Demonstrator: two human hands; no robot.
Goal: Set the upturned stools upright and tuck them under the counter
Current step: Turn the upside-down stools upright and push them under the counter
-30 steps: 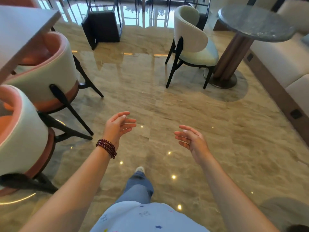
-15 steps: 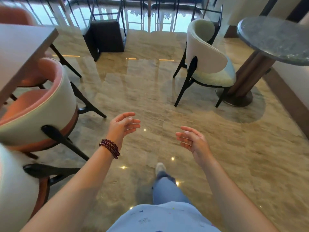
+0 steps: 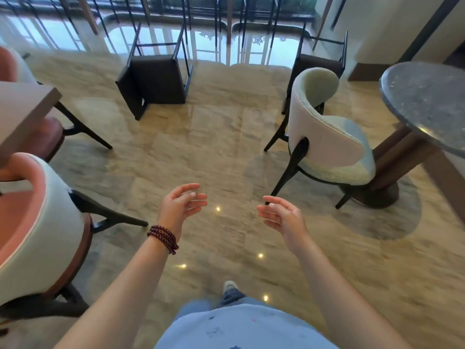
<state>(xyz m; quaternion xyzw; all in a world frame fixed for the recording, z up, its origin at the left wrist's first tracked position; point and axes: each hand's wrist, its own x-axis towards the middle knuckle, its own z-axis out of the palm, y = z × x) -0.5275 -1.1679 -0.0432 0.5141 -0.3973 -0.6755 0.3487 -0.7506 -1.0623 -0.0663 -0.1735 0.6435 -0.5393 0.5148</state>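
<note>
A dark upturned stool [image 3: 156, 81] rests seat-down on the marble floor ahead, its thin black legs pointing up toward the windows. A second dark upturned stool [image 3: 319, 64] stands further right, partly hidden behind a pale green chair. My left hand [image 3: 182, 205], with a bead bracelet on the wrist, and my right hand [image 3: 281, 215] hover over the floor in front of me, both empty with fingers apart, well short of either stool.
The pale green chair [image 3: 329, 152] sits at a round stone table [image 3: 427, 102] on the right. Two pink and white chairs [image 3: 37, 222] and a brown tabletop [image 3: 22, 114] line the left. More thin black stool legs [image 3: 241, 26] stand by the windows.
The view has advanced toward the windows, so the upturned stools and the green chair appear closer. Both hands stay raised and empty.
</note>
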